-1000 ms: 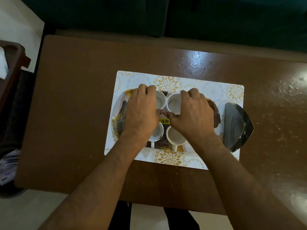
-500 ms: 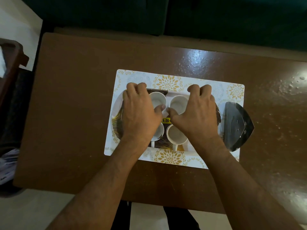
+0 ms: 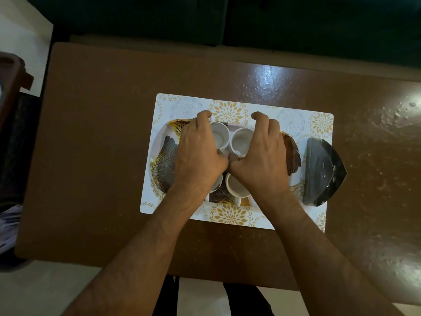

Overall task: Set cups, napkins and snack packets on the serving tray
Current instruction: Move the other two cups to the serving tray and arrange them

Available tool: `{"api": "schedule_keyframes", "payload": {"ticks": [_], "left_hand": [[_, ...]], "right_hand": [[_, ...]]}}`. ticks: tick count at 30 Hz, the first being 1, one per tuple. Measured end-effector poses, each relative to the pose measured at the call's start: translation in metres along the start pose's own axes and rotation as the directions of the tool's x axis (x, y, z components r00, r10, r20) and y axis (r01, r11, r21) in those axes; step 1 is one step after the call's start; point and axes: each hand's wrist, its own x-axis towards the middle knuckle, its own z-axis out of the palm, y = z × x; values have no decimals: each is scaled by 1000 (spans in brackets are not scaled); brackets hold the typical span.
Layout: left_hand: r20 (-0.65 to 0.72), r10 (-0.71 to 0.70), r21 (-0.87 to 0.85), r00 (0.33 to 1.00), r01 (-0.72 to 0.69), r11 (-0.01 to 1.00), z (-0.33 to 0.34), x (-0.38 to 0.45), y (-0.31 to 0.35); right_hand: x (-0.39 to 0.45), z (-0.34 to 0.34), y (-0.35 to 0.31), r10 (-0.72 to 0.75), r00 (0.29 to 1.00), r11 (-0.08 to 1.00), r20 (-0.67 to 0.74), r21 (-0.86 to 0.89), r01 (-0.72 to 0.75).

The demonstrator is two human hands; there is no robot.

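An oval serving tray (image 3: pixel 164 160) with a dark and gold leaf pattern lies on a white flowered placemat (image 3: pixel 227 110). Several white cups stand on it in a tight cluster. My left hand (image 3: pixel 198 153) curls around the far-left cup (image 3: pixel 219 137), fingers on its far side and thumb on its near side. My right hand (image 3: pixel 262 156) wraps the far-right cup (image 3: pixel 241 142) the same way. Both thumbs meet in the middle. The near-right cup (image 3: pixel 237 188) shows below my right hand; the near-left cup (image 3: pixel 217 183) is mostly hidden under my left wrist.
A shiny dark metal triangular dish (image 3: pixel 323 169) sits on the placemat's right end, beside the tray. The brown table (image 3: pixel 102 133) extends widely on all sides. A wooden chair (image 3: pixel 13 76) stands at the left, and a dark green sofa (image 3: pixel 227 19) lies beyond the far edge.
Both hands slid toward the tray's far side and their fingers hooked around the two far cups. The thumbs closed together and now cover the yellow price sticker.
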Motion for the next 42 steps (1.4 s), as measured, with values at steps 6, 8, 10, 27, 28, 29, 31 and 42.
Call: {"api": "schedule_keyframes", "payload": {"ticks": [6, 8, 10, 27, 28, 29, 31, 42], "left_hand": [[-24, -31, 35, 999, 32, 999, 10, 2, -7], [-28, -16, 27, 999, 17, 999, 10, 2, -9], [-28, -8, 13, 1000, 9, 1000, 10, 2, -11], [-25, 27, -4, 999, -27, 1000, 12, 4, -18], [-26, 28, -7, 999, -28, 1000, 12, 4, -18], [-27, 29, -9, 999, -29, 1000, 12, 5, -18], [-27, 28, -10, 999, -28, 1000, 13, 5, -19], [-33, 29, -31, 999, -30, 999, 13, 2, -17]], "right_hand": [[-1, 5, 5, 47, 999, 998, -21, 31, -46], [-1, 6, 5, 42, 999, 998, -25, 47, -41], [-1, 7, 4, 38, 999, 998, -39, 56, -35], [-5, 13, 2, 65, 994, 993, -89, 108, -55], [-5, 13, 2, 68, 993, 992, -95, 110, -58], [-5, 14, 2, 71, 993, 992, -100, 110, -60], [-5, 15, 3, 71, 992, 993, -103, 104, -60], [-5, 15, 5, 63, 994, 994, -85, 96, -55]]}}
